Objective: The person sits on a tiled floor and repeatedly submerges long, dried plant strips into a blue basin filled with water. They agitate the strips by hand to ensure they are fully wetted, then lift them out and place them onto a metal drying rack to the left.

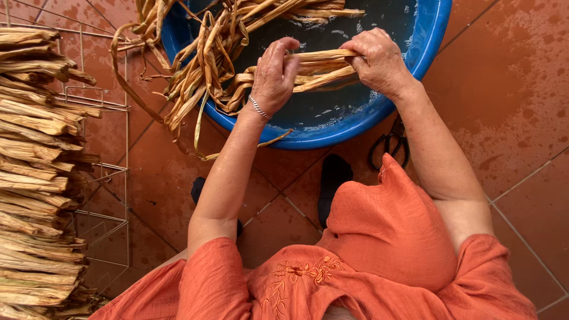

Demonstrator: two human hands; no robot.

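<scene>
Both hands over a blue basin of water, on a red tile floor. The left hand is closed around one end of a small bundle of leaf strips; the right hand grips the other end. The bundle sits flat between them, just above the water — wet, tan, folded lengthwise.

More strips in the basin — a loose tangle lying in the water and draped over the near-left rim, some ends trailing onto the tiles. These look soaked but not yet sorted or straightened.

To the left, a wire rack holds a tall stack of flattened strips, laid side by side in neat layers. The stack runs almost the full height of the view, so a good share of the work seems done.

Judgement: well past the start, with the stacked pile larger than what shows in the basin. Left to do — the bundle in hand and the tangle at the rim. The far part of the basin is out of view, so the remaining amount cannot be told exactly.

Black-handled scissors lie on the tiles beside the basin, near the right forearm, untouched.
</scene>
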